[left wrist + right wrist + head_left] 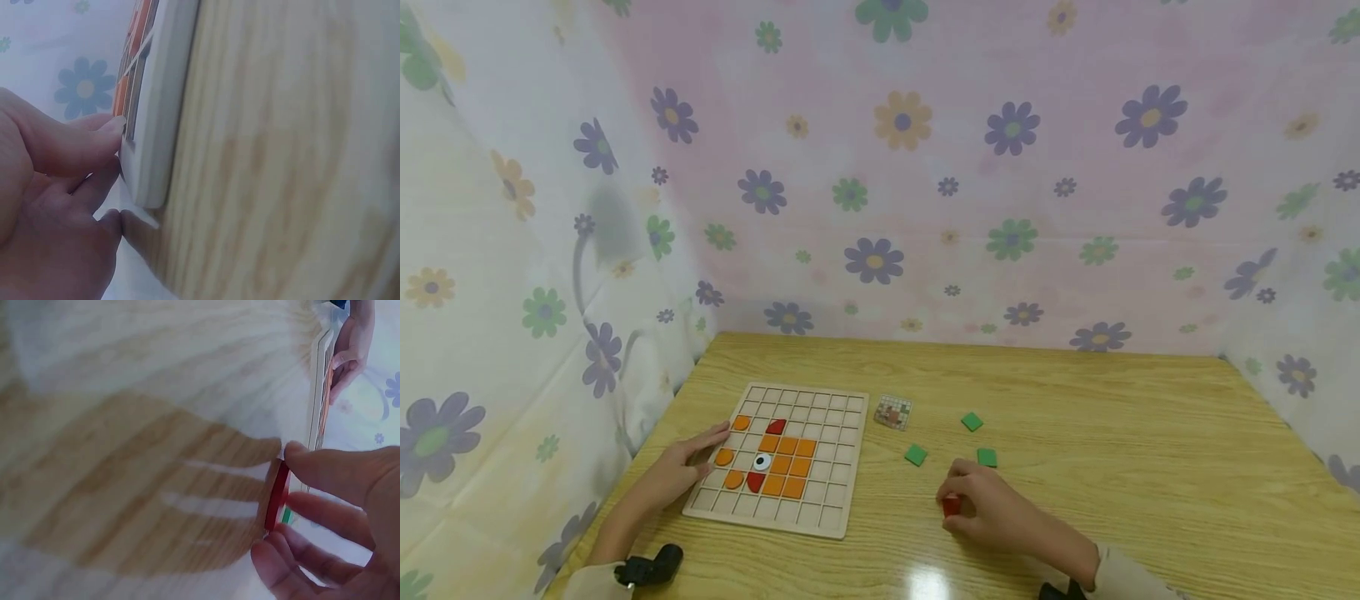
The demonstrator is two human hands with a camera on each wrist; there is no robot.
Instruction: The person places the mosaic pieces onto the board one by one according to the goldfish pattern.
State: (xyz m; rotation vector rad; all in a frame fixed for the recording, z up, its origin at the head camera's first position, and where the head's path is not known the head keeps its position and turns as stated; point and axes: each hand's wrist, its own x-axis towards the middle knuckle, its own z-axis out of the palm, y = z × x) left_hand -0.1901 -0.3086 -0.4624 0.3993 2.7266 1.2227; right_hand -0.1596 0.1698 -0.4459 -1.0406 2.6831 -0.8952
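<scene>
A pale wooden grid board (831,500) lies on the left of the table. It bears several orange square tiles (793,487), orange round tiles (733,480), two red curved tiles (777,427) and an eye tile (762,462). Along the board's left edge rests my left hand (673,475), its fingers extended; in the left wrist view the thumb touches the rim. To the right of the board, my right hand (992,508) pinches a red tile (277,495) between thumb and fingers, at the tabletop. The tile's full shape is hidden by the fingers.
Three green square tiles (915,454) lie loose beyond my right hand. A small card with a grid picture (893,412) sits just right of the board's upper corner. Flowered cloth (925,208) hangs behind the wooden table (1112,433) and on both sides.
</scene>
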